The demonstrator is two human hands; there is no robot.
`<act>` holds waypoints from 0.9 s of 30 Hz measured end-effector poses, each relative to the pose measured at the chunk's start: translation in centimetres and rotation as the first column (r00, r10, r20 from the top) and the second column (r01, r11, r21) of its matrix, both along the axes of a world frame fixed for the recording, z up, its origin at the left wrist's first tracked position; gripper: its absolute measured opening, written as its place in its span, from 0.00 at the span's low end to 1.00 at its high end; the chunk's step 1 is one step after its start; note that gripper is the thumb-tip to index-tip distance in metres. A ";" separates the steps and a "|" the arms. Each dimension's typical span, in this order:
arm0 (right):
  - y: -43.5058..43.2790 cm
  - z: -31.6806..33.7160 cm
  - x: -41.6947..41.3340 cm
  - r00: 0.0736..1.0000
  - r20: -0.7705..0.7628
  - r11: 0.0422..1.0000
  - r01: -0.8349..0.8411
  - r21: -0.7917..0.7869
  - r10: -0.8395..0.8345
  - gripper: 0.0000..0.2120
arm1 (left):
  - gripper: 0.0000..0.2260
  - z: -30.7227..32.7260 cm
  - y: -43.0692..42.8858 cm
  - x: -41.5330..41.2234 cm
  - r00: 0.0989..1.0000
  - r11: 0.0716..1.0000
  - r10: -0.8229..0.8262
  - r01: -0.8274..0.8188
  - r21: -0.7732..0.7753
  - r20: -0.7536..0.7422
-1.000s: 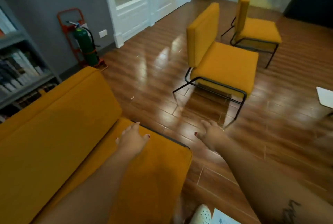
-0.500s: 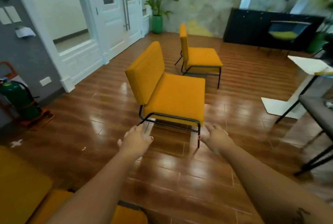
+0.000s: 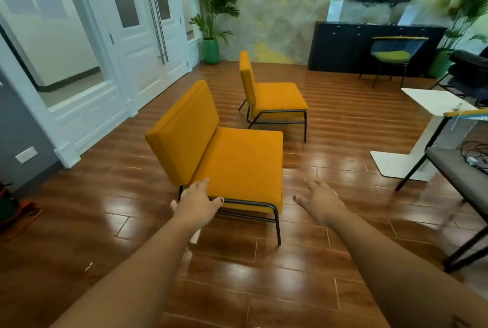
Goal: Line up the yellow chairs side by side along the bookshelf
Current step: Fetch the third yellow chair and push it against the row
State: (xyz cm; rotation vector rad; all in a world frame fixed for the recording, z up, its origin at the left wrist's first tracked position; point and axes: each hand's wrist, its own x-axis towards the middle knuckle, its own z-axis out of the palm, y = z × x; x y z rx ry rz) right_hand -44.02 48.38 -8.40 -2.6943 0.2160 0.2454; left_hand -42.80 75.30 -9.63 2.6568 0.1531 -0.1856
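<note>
Flanking yellow chair (image 3: 243, 164) are left grip (image 3: 196, 202), right grip (image 3: 320, 199).

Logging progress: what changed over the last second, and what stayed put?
The view swung off the bookshelf chair. The open left hand and right hand advanced to the nearer yellow cushioned, black-framed chair, gripping nothing. It and the farther yellow chair stayed put.
</note>
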 end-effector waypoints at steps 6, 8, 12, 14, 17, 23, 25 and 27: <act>-2.9 0.7 8.7 0.998 0.014 0.998 0.055 0.024 -0.056 0.30 | 0.30 0.5 -2.9 10.3 1.000 1.000 -0.014 0.014 0.023 -0.016; -4.1 1.1 11.8 0.997 0.004 0.997 0.072 0.021 -0.072 0.30 | 0.30 0.7 -3.9 13.6 1.000 0.999 -0.013 0.013 0.030 -0.021; -6.6 2.0 18.4 0.993 0.009 0.993 0.115 0.028 -0.116 0.31 | 0.30 1.0 -5.7 21.0 0.999 0.999 -0.037 0.038 0.028 -0.034; -7.3 2.5 20.5 0.991 0.015 0.990 0.132 0.044 -0.133 0.31 | 0.30 1.2 -6.5 23.3 0.998 0.999 -0.045 0.046 0.028 -0.037; -8.7 2.5 23.7 0.990 0.032 0.990 0.133 0.044 -0.134 0.31 | 0.30 1.1 -8.2 27.2 0.996 0.998 -0.067 0.068 0.017 -0.051; -13.0 1.4 29.9 0.989 0.037 0.988 0.142 0.060 -0.144 0.30 | 0.30 0.4 -12.4 33.6 0.995 0.995 -0.083 0.085 0.042 -0.050; -14.9 0.8 32.1 0.989 0.032 0.988 0.141 0.058 -0.143 0.30 | 0.30 0.0 -13.9 35.4 0.996 0.996 -0.070 0.073 0.048 -0.050; -16.9 0.4 34.5 0.990 0.024 0.989 0.134 0.059 -0.135 0.32 | 0.30 -0.1 -15.6 37.3 0.997 0.997 -0.047 0.050 0.058 -0.055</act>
